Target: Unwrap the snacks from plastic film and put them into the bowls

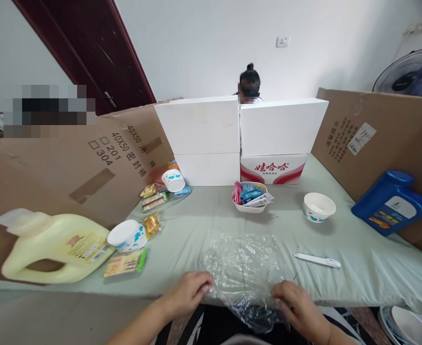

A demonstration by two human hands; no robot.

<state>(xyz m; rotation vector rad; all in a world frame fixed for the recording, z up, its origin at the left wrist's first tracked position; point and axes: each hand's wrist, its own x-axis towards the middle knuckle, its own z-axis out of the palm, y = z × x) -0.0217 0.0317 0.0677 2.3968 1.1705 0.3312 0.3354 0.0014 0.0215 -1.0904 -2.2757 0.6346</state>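
A crumpled clear plastic bag (245,261) lies partly on the green-grey cloth and partly hangs over the table's front edge. My left hand (191,290) pinches its left side, fingers closed. On the other side, my right hand (293,302) grips the bag's right edge near the table front. Beyond the bag sits a white bowl (252,209) filled with several small colourful packets (252,194). To the right of the bag lies a white flat strip-like tool (317,260), whose kind I cannot make out.
A paper bowl (318,207) and a blue bottle (390,203) stand at right. At left are a pale yellow jug (56,247), a tipped paper bowl (127,235), snack packets (155,201) and another bowl (174,180). White boxes (199,129) and cardboard panels (124,158) enclose the table. A person (249,84) is behind.
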